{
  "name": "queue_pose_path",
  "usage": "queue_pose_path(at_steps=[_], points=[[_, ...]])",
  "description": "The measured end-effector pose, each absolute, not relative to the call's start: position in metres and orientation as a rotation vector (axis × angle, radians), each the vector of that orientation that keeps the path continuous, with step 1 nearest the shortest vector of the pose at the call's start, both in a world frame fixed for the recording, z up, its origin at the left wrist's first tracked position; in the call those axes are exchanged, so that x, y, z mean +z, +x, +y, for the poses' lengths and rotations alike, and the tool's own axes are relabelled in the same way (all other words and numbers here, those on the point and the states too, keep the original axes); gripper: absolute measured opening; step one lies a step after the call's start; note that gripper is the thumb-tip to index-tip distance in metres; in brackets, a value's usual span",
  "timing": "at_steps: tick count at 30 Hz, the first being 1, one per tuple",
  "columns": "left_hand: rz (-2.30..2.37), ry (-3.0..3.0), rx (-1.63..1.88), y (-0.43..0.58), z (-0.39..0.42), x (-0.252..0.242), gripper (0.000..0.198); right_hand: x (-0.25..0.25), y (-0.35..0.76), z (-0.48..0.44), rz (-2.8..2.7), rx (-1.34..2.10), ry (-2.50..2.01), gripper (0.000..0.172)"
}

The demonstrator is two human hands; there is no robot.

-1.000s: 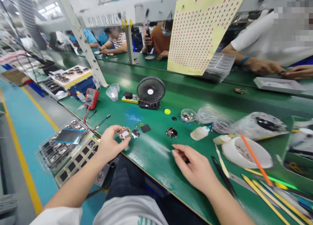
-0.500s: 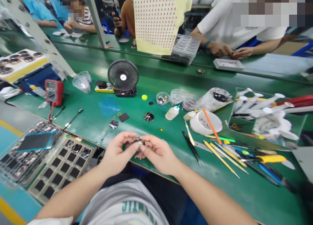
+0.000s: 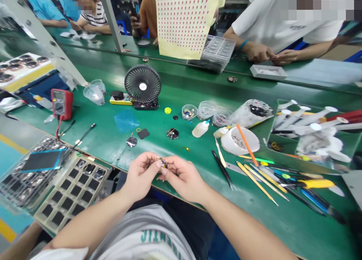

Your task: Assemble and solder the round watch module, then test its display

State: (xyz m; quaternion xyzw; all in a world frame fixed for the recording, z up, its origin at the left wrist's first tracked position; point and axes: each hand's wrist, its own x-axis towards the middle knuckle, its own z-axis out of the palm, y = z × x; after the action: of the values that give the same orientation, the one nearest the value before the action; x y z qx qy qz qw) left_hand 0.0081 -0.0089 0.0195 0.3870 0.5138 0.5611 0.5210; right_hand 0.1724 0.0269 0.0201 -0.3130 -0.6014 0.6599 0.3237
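My left hand (image 3: pixel 143 173) and my right hand (image 3: pixel 183 177) meet at the near edge of the green bench. Between their fingertips is a small round watch case (image 3: pixel 162 162) with metallic and dark parts; both thumbs press on it from the near side. Fingers cover most of it, so its details are hard to make out. On the bench just beyond lie a dark round disc (image 3: pixel 131 141), a black square pad (image 3: pixel 143 133) and a dark round watch part (image 3: pixel 172 133). A tiny yellow piece (image 3: pixel 186 149) lies past my right hand.
A black fan (image 3: pixel 143 84) stands at the back. To the left are a red multimeter (image 3: pixel 61 104) and a compartment tray (image 3: pixel 72 190). Black tweezers (image 3: pixel 223 169), a white bowl (image 3: pixel 226 141) and several tools lie right. A person's hands (image 3: pixel 271 55) work across the bench.
The thumbs have shifted slightly on the watch case, and it is tilted a little differently. At lower left, another person's arm has come into view. The camera has moved slightly.
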Motion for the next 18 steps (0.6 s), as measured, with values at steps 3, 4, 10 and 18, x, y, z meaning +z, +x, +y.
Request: queue_pose_path(at_steps=[3,4,10,18], points=[[1.235,0.998,1.335,0.009,-0.007,0.016,0.033,0.024,0.173,0.029,-1.546,1.797,-0.842,0.041],[1.241,1.025,1.328,0.01,-0.007,0.015,0.032,0.026,0.173,0.03,-1.542,1.813,-0.865,0.042],[1.397,1.548,1.441,-0.001,0.0,0.009,0.024,0.028,0.18,0.046,-1.655,1.671,-1.025,0.041],[1.407,2.573,1.164,-0.032,0.012,-0.002,0.035,0.017,0.182,0.062,-1.905,1.499,-1.098,0.037]])
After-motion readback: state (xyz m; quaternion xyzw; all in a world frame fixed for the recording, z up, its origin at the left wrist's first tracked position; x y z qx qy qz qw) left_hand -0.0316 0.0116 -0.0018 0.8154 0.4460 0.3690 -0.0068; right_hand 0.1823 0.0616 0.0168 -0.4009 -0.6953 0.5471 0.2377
